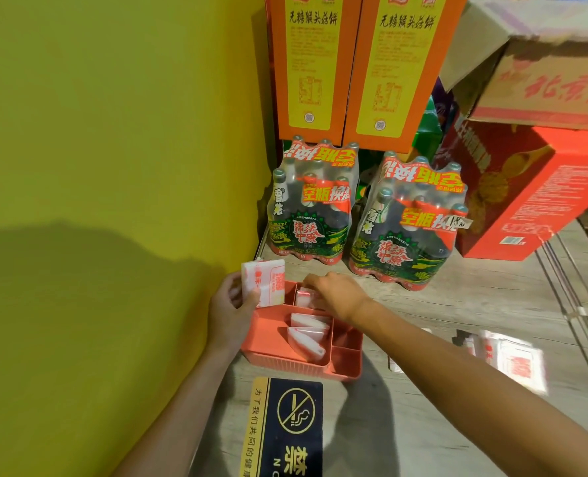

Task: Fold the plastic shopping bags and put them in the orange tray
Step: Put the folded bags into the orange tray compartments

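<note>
A yellow-green wall [96, 166] fills the whole side to the left of the hands, with a shadow across its lower half. The hands work over a pale wood-grain counter [457, 304] that runs up to this wall. Beyond the hands stand two tall orange boxes [354, 63], and to their right a cardboard carton [543, 70] sits on a red box [526, 194]. Just past the hands are two shrink-wrapped packs of bottles [354, 218] side by side. Near the right forearm lie flat plastic bags [512, 363], blurred. A dark no-smoking sign [285, 428] lies on the counter, nearer than the hands.

The orange tray [268, 339] sits between the hands, close to the wall, with folded bags [308, 333] in its middle compartment. The left hand [232, 304] grips a folded bag [263, 282] upright at the tray's far-left corner. The right hand [333, 292] reaches into the far compartment — fingers curled on another folded bag [302, 297] there.
</note>
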Demonstrator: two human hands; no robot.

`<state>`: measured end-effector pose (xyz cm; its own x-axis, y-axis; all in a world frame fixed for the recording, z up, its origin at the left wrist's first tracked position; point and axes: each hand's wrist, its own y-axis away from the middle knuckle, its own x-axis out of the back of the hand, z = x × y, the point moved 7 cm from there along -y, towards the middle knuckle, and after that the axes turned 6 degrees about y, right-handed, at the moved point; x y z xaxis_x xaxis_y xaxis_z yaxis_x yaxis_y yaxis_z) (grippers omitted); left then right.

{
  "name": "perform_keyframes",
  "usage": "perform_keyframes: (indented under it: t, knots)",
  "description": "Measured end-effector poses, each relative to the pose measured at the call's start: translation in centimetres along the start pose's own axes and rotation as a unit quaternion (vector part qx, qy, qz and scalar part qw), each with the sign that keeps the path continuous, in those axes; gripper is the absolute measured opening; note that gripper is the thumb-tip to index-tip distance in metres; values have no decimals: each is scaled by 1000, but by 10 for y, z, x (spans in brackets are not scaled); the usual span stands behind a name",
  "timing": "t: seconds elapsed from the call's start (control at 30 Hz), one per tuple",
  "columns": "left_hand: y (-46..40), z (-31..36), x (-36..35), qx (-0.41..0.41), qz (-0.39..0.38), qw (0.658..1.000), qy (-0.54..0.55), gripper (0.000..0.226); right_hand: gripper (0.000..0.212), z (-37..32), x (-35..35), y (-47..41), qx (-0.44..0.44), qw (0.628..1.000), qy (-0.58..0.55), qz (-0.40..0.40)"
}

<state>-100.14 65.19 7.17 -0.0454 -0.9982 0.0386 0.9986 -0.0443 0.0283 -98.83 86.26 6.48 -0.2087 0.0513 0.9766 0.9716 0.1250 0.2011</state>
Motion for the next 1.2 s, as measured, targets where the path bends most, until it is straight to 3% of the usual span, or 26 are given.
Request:
perform_keyframes:
  t: [0.27,0.5,0.63,0.77,0.93,1.03,1.13,1.2]
  knots:
    - [-2,-2,-7,-1,-7,1000,-4,33,23,17,-13,17,-48,986,-134,82]
    - [1,-8,-8,11,-13,1000,-15,32,14,16,-26,17,-48,982,-113,146]
    - [1,-12,-5,14,-16,1000,-14,32,18,17,-26,13,-69,990,-67,105]
    - [4,-9,-10,2,-33,999,-43,31,16,22,-25,3,-100,988,-95,77]
    - [1,-7,-17,-15,-57,995,-84,29,30,44,-25,17,-98,975,-166,109]
    - [-2,0,-32,-27,-76,994,-79,29,38,54,-24,30,-88,950,-266,138]
    - [-6,2,-54,-20,-106,992,-64,28,58,45,-22,37,-42,885,-449,121]
    - [-9,-1,-67,-15,-135,989,-63,26,65,41,-18,40,-26,849,-511,131]
